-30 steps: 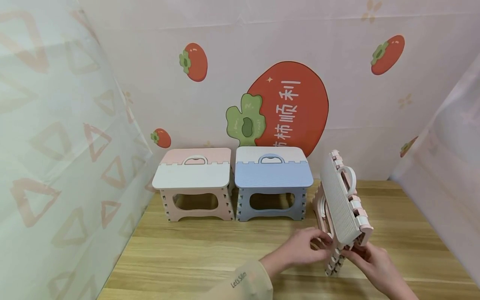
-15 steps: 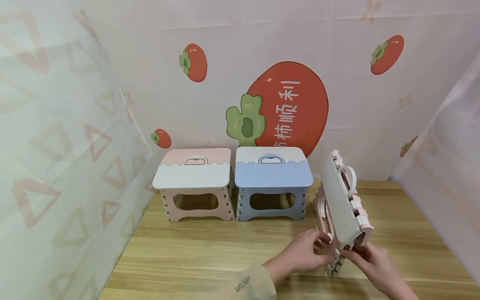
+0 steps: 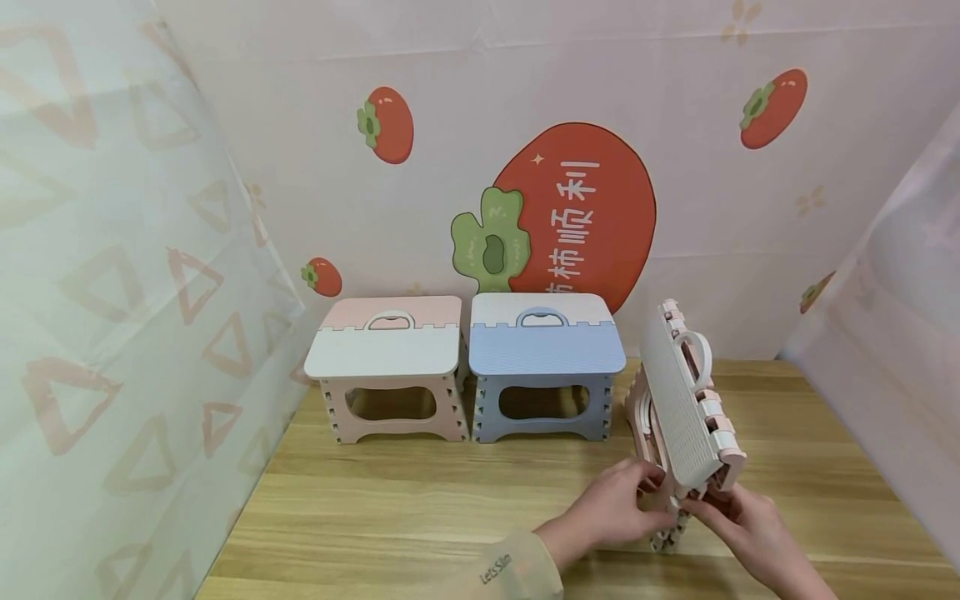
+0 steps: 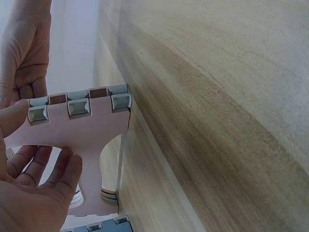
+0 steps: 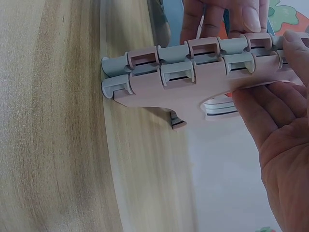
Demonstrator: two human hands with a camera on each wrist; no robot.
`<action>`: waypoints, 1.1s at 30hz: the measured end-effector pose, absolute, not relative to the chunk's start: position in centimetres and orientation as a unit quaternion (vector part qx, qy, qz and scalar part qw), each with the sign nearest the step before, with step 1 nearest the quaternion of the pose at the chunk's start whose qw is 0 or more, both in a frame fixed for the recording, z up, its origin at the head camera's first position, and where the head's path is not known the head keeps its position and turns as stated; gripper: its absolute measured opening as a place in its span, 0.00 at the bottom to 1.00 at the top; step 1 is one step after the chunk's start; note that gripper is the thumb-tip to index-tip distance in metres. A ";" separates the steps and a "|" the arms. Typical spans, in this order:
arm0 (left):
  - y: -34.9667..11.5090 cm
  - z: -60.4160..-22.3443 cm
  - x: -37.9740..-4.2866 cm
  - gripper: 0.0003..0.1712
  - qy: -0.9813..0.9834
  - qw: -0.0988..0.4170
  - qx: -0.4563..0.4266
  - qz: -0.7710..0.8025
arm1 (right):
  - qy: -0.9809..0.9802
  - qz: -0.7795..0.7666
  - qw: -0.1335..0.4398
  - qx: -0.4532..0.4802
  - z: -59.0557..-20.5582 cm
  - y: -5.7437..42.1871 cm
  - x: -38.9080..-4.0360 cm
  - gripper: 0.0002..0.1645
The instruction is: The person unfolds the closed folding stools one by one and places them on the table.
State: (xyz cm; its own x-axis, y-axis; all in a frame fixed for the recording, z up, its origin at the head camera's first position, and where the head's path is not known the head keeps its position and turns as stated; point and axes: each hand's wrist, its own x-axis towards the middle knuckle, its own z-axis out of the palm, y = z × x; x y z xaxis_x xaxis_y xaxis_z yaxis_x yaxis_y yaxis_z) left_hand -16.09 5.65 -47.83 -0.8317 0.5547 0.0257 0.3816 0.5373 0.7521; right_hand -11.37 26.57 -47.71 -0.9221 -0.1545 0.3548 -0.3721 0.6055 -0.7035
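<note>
At the right of the table stands a pink-and-white folding stool [image 3: 682,408], partly folded, its seat halves raised to a peak with the carry handle on the ridge. My left hand [image 3: 611,504] grips its left leg panel [image 4: 82,125] near the front end, with fingers in the panel's cut-out and thumb against the hinged edge. On the other side my right hand [image 3: 750,533] holds the opposite panel; its thumb lies on the hinge edge [image 5: 169,65] and its fingers curl behind the panel [image 5: 193,96]. The seat hides part of those fingers in the head view.
Two unfolded stools stand side by side at the back: a white-and-pink one [image 3: 382,358] and a blue-and-white one [image 3: 547,350]. Behind the wooden table [image 3: 360,517] hangs a persimmon-printed cloth [image 3: 697,208], with further cloth walls at both sides.
My left hand has shifted slightly right, and its thumb has moved in against the stool's front edge. The right hand and the stool look unmoved.
</note>
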 end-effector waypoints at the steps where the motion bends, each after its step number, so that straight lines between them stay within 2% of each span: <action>1: 5.7 -47.8 -16.1 0.25 0.872 0.107 0.267 0.396 | -0.886 0.420 0.130 0.149 -47.7 26.6 -11.4 0.13; 7: 5.9 -47.7 -15.8 0.26 0.880 0.093 0.259 0.388 | -0.880 0.428 0.135 0.156 -48.1 26.6 -11.6 0.14; 18: 5.8 -47.9 -16.0 0.21 0.886 0.045 0.301 0.351 | -0.880 0.425 0.137 0.160 -48.0 26.5 -11.5 0.15; 33: 5.8 -47.8 -16.4 0.21 0.889 0.059 0.307 0.335 | -0.881 0.425 0.138 0.158 -48.2 26.8 -11.7 0.14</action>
State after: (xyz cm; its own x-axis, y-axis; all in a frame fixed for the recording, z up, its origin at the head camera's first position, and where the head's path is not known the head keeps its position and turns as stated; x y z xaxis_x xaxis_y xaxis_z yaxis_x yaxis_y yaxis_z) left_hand -16.42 5.82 -47.80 -0.8040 0.5861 0.1002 0.5068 0.5872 0.6312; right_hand -11.69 26.76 -48.23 -0.9117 -0.1614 0.3778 -0.3961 0.5891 -0.7043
